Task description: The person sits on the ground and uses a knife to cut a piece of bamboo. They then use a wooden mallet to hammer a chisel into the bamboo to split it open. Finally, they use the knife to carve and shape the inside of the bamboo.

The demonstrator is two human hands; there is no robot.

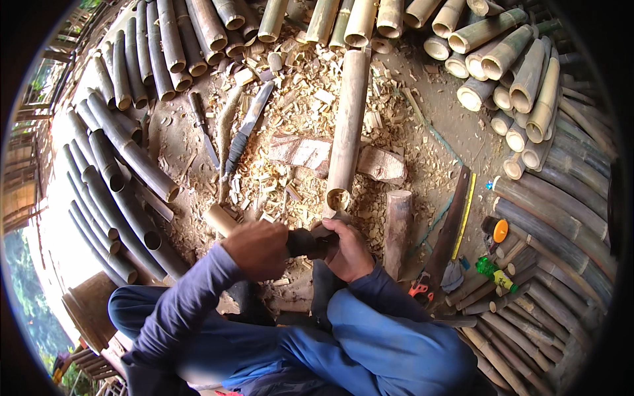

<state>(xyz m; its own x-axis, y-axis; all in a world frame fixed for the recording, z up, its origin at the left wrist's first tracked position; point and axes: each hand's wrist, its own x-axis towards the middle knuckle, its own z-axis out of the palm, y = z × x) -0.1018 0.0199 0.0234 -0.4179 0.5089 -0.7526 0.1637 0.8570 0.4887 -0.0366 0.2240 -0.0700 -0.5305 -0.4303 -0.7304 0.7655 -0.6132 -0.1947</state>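
My left hand [257, 251] is closed in a fist on a pale, thick wooden piece [221, 220] that sticks out on its far left side. Between the hands lies a dark rounded piece [300, 243]; whether it joins the pale one is hidden. Bent fingers of my right hand [350, 252] close around the dark piece's right end. Just beyond that hand is the near, hollow end of a long bamboo tube [348, 125]. The tube lies across a split log [300, 153] and points away from me.
Wood chips [264, 191] cover the ground. A large knife [249, 125] and a smaller knife [205, 132] lie far left. At right are a short log [397, 231], a handsaw [446, 237], a yellow measuring tape [464, 214] and a green bottle [495, 274]. Bamboo tubes [125, 142] ring the place.
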